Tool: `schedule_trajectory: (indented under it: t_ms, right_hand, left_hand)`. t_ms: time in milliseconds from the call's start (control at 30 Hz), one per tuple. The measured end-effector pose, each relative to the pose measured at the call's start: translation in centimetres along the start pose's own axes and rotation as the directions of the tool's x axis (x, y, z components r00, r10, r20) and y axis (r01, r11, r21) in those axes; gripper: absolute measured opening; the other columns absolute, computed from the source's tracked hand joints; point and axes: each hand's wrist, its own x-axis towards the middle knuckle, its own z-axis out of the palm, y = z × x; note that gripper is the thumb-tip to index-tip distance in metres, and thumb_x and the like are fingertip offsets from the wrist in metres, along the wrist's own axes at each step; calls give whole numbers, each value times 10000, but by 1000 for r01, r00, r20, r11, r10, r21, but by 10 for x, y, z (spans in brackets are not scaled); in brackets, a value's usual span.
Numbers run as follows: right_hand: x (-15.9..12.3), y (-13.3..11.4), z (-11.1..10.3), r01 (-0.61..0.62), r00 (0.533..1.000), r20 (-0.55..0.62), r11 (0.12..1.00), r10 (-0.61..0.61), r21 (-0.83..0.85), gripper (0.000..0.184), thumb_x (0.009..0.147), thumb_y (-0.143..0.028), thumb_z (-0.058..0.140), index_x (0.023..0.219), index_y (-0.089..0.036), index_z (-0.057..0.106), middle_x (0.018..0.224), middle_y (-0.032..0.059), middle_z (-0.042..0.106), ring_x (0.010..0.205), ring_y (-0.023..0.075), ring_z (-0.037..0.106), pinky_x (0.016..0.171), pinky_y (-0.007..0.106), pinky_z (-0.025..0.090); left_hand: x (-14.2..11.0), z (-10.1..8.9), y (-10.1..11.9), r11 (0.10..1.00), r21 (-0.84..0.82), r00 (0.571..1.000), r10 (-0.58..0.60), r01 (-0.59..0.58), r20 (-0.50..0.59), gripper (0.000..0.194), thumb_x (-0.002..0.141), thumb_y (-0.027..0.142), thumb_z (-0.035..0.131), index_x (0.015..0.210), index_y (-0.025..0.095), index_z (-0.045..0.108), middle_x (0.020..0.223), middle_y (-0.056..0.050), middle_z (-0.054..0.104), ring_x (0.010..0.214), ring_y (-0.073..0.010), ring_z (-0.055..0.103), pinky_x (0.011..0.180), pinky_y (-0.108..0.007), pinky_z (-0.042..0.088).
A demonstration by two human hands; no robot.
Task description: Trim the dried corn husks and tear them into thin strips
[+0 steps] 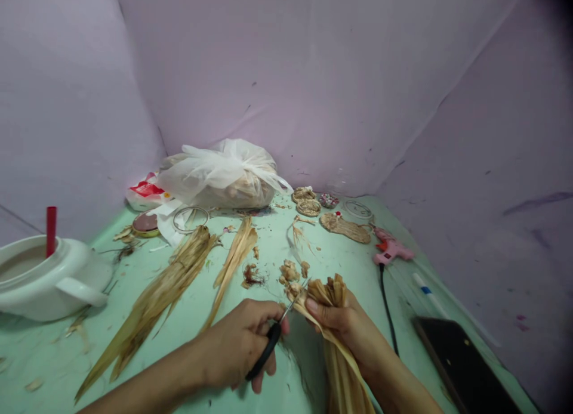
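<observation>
My left hand [244, 345] is closed around the black handles of a pair of scissors [268, 351]. Their blades reach up and right to the edge of a dried corn husk. My right hand [353, 327] grips a bundle of dried corn husks [342, 366], its cut ends upward and its long leaves hanging toward me. Just beyond the blades lie small pale husk trimmings [290, 272]. Another husk bundle [168, 292] and a narrower husk strip [237, 247] rest on the green tabletop to the left.
A white pot [67, 283] with a red stick stands left. Behind are a tied plastic bag [224, 175] and a metal ring [191, 219]. Toward the right lie a braided sole-shaped piece [345, 228], a pink glue gun [394, 251] with its cord, and a dark phone-like slab [463, 366].
</observation>
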Motion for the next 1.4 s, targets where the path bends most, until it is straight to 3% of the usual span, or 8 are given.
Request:
schedule_trajectory:
  t_ms: [233,567,733,833,1000,1133,1300,1400]
  right_hand:
    - [-7,-7,15,56,989,138,998,-55,-5,246,623,-338,691,572,-128,573,495,-11,488,460,87,407,445,222,261]
    - [-1,-4,0,13,994,104,1000,-15,18,260,598,-364,705,596,-129,591,530,4,527,467,95,420,447,222,269]
    - [-1,-4,4,20,992,120,999,-25,45,225,612,-330,712,593,-133,606,528,3,535,485,98,446,454,217,273]
    - [-2,-4,6,14,988,153,999,-20,40,211,628,-331,700,637,-128,641,543,18,556,526,128,492,488,234,318]
    - [-1,-5,2,14,994,106,999,-19,41,208,623,-330,702,624,-134,632,551,10,553,495,106,452,456,225,282]
    - [-1,-6,0,14,999,42,995,-19,101,194,569,-304,730,574,-153,609,502,-14,526,444,86,408,416,210,250]
    - [-7,-5,5,49,995,88,996,-55,75,198,561,-271,732,671,-128,650,602,18,591,536,129,510,510,237,361]
    - [-10,-5,6,66,993,99,997,-70,51,200,552,-269,737,645,-121,640,586,17,583,534,129,511,517,238,365]
  left_hand:
    - [1,-3,-9,977,31,977,210,-209,-37,304,504,115,507,801,159,557,776,-7,567,687,-131,520,487,-178,385]
    - [5,6,-5,996,-85,1000,11,-11,-2,430,536,166,469,966,180,477,685,3,553,477,-118,510,337,-182,341]
    - [7,-2,-12,984,25,984,175,-174,-38,363,513,114,508,872,163,538,784,-12,580,642,-122,521,464,-184,366]
    - [9,-3,-19,980,9,979,200,-200,-31,324,525,109,503,841,162,553,792,-11,572,704,-134,516,489,-180,381]
    - [9,5,-15,993,-78,996,84,-85,-24,366,563,147,473,926,168,521,753,-13,555,569,-123,541,392,-184,398]
    - [6,5,-4,998,-55,1000,6,-8,-23,469,543,158,454,1011,179,466,684,6,568,446,-116,507,303,-171,312]
    - [-1,0,-1,949,197,960,267,-247,-79,222,523,118,507,740,164,510,642,39,493,566,-88,453,437,-165,344]
    - [-2,3,-3,940,202,951,297,-275,-86,233,537,130,491,766,161,523,650,27,496,575,-102,462,433,-179,362]
